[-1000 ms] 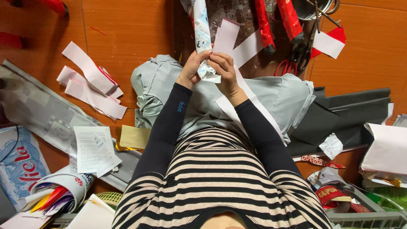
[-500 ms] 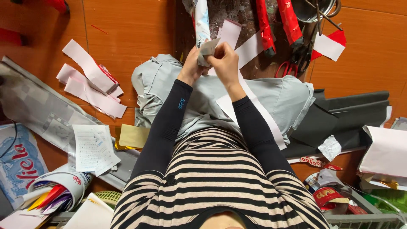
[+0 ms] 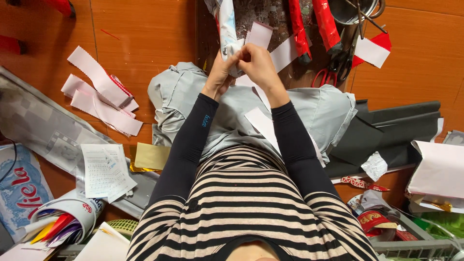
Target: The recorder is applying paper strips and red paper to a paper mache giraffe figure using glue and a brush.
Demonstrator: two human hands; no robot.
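Rolled paper (image 3: 228, 34) gripped by both hands (image 3: 244, 65).

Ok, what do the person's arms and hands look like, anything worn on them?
Both arms wear tight, dark navy long sleeves ending at the wrists. The left sleeve has a small blue marking near the forearm. The left hand and right hand are bare: no gloves, rings or watch visible.

Both arms stretched forward, dark sleeves to the wrists. Left hand (image 3: 220, 72) and right hand (image 3: 258, 65) pressed together in front, fingers (image 3: 241, 52) curled in, pinching tight, wrists slightly bent.
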